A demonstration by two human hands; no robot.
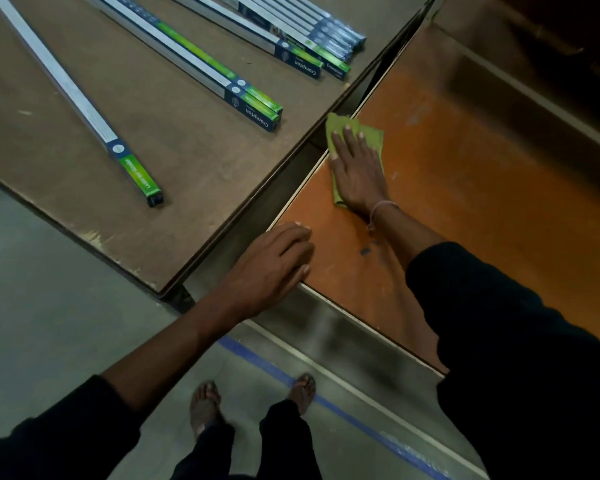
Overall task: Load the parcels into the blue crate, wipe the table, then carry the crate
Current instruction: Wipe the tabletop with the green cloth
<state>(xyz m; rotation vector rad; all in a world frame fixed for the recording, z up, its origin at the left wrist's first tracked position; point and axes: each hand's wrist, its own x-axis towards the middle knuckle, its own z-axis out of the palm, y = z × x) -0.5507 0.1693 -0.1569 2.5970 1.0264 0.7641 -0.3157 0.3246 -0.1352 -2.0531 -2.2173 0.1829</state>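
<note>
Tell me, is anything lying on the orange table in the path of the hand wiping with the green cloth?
Nothing visible does. The right hand presses the green cloth flat on the orange table, whose surface ahead is bare. The long boxes lie on the separate brown table; the left hand rests at the near corner.

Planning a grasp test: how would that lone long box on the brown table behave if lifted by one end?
The lone long box is very long and thin, so it would probably sag or swing. It looks like light cardboard, likely light for its length. Flat sides suggest it would slide rather than roll on the brown table.
</note>
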